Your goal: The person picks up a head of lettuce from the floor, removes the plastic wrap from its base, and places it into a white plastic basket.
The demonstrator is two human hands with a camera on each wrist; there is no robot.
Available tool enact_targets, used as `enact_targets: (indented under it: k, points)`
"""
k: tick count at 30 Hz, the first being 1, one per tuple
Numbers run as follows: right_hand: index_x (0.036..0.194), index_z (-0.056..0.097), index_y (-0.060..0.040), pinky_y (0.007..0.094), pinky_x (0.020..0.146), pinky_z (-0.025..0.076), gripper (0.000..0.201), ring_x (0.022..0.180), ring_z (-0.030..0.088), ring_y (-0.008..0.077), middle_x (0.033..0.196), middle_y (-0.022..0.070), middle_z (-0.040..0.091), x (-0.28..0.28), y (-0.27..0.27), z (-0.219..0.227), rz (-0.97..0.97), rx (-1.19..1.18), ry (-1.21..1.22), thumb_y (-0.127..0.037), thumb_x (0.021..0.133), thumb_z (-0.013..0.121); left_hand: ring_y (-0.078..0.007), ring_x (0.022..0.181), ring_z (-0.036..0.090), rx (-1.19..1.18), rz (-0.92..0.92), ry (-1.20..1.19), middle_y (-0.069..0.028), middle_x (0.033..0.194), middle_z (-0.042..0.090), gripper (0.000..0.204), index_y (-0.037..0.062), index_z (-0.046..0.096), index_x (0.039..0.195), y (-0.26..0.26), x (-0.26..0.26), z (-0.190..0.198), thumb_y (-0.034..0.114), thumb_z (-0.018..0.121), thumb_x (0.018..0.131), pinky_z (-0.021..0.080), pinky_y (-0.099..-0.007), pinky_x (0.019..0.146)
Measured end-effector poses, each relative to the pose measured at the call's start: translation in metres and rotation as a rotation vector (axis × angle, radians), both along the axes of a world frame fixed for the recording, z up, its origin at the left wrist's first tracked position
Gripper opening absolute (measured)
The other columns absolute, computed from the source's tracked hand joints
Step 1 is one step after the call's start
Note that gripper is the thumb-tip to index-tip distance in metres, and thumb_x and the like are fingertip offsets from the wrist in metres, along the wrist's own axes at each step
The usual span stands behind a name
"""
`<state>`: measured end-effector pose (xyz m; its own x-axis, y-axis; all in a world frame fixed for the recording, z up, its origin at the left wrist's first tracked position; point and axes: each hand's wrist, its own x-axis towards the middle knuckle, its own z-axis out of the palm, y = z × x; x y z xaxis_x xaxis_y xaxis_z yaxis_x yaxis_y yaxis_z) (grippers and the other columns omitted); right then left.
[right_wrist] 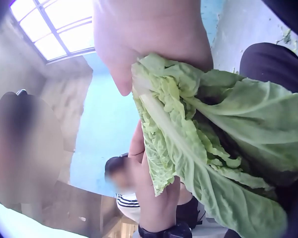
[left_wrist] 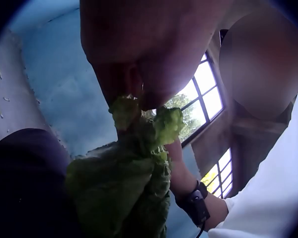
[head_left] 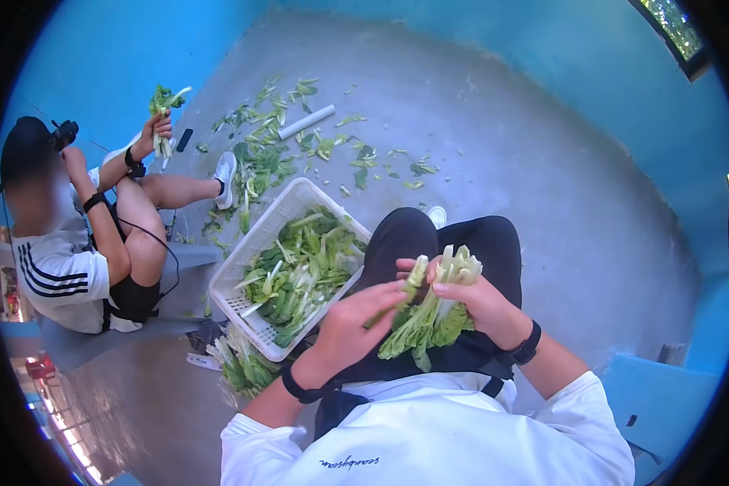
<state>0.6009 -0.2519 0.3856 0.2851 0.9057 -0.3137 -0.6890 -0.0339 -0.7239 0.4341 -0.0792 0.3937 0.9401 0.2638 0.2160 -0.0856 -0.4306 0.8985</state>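
My right hand (head_left: 482, 301) grips a bunch of leafy greens (head_left: 462, 267) over my lap, pale cut stalk ends up and leaves hanging down. Close beside it, my left hand (head_left: 352, 324) pinches a single green leaf stalk (head_left: 416, 275) between fingers and thumb. In the right wrist view the broad crinkled leaves (right_wrist: 198, 139) spread out below the right hand (right_wrist: 154, 34). Dark leaves (left_wrist: 119, 183) hang under the left hand (left_wrist: 149, 49) in the left wrist view, where its fingertips are partly hidden.
By my left knee stands a white plastic basket (head_left: 223, 285) full of greens. More greens (head_left: 247, 364) lie behind it. Leaf scraps (head_left: 259, 166) and a pale tube (head_left: 306, 121) litter the floor. A seated person (head_left: 65, 267) at left holds greens (head_left: 164, 101).
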Motion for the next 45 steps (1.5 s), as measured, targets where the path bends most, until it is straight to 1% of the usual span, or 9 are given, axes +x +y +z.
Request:
enact_targets:
  k: [4,7,14,19,23,27,35,43,45]
  points:
    - [0.112,0.055,-0.0023,0.0464,0.107,0.046,0.019,0.125,0.058,0.0298,0.132,0.017,0.058,-0.005,0.004,0.013,-0.018,-0.026,0.022,-0.006,0.094,0.061,-0.028,0.109,0.068,0.026,-0.051,0.007,-0.0151,0.124,0.068,0.033,0.0022,0.068,0.118,-0.002,-0.008,-0.004,-0.003,0.068,0.085,0.057,-0.0346,0.088]
    - [0.111,0.052,-0.0057,0.0484,0.102,0.049,0.021,0.118,0.061,0.0301,0.115,0.0137,0.062,0.003,-0.016,0.003,-0.1,-0.039,0.059,-0.006,0.093,0.062,-0.0238,0.116,0.064,-0.547,-0.159,0.124,-0.0143,0.13,0.064,0.047,0.0021,0.058,0.133,0.006,-0.012,-0.014,-0.004,0.063,0.087,0.052,-0.0344,0.097]
    - [0.113,0.048,-0.0117,0.0407,0.091,0.051,0.029,0.095,0.061,0.0234,0.102,0.0099,0.059,0.025,-0.031,0.0,-0.306,-0.072,-0.07,-0.01,0.089,0.065,-0.0209,0.111,0.063,-0.89,0.42,0.643,-0.0124,0.129,0.063,0.045,0.0093,0.047,0.141,0.101,-0.074,-0.208,0.025,0.054,0.1,0.051,-0.0344,0.093]
    - [0.116,0.047,-0.012,0.0403,0.092,0.05,0.035,0.089,0.061,0.0219,0.097,0.0088,0.058,0.033,-0.027,0.009,-0.41,-0.134,-0.188,-0.009,0.087,0.065,-0.018,0.099,0.064,-0.983,0.784,0.749,-0.0063,0.114,0.066,0.054,0.013,0.045,0.143,0.142,-0.152,-0.331,0.026,0.062,0.093,0.053,-0.0364,0.082]
    - [0.126,0.046,-0.0082,0.0386,0.092,0.05,0.046,0.084,0.06,0.0192,0.092,0.0049,0.058,0.032,-0.024,0.017,-0.433,-0.248,-0.261,-0.015,0.086,0.067,-0.0165,0.094,0.06,-0.949,0.982,0.777,-0.0055,0.114,0.063,0.057,0.0143,0.045,0.142,0.156,-0.188,-0.359,0.026,0.064,0.09,0.053,-0.0381,0.074]
    - [0.128,0.045,-0.006,0.0379,0.095,0.049,0.049,0.086,0.059,0.0172,0.093,0.0026,0.057,0.039,-0.039,0.015,-0.422,-0.309,-0.307,-0.019,0.087,0.067,-0.0251,0.119,0.05,-0.928,0.974,0.787,-0.0102,0.133,0.05,0.066,0.0186,0.034,0.152,0.177,-0.195,-0.37,0.029,0.061,0.092,0.047,-0.046,0.094]
    - [0.126,0.044,-0.0104,0.0378,0.099,0.045,0.041,0.094,0.058,0.0166,0.099,0.0016,0.055,0.031,-0.059,0.024,-0.534,-0.349,-0.315,-0.014,0.09,0.063,-0.0286,0.14,0.037,-1.07,1.185,0.686,-0.0096,0.153,0.039,0.072,0.0211,0.026,0.157,0.209,-0.216,-0.4,0.03,0.06,0.093,0.033,-0.0569,0.109]
    - [0.126,0.044,-0.0114,0.0372,0.098,0.045,0.035,0.098,0.057,0.0176,0.103,0.0021,0.056,0.031,-0.066,0.036,-0.569,-0.368,-0.359,-0.011,0.095,0.06,-0.0334,0.137,0.037,-1.202,1.306,0.491,-0.0129,0.151,0.037,0.074,0.0195,0.029,0.156,0.215,-0.213,-0.425,0.031,0.059,0.089,0.032,-0.0577,0.11]
    - [0.126,0.044,-0.0114,0.0371,0.098,0.045,0.035,0.098,0.057,0.0181,0.103,0.0024,0.056,0.026,-0.063,0.039,-0.564,-0.392,-0.359,-0.011,0.095,0.06,-0.0329,0.138,0.036,-1.012,1.157,0.503,-0.0134,0.151,0.037,0.07,0.0169,0.033,0.152,0.213,-0.24,-0.471,0.029,0.06,0.089,0.033,-0.0565,0.11]
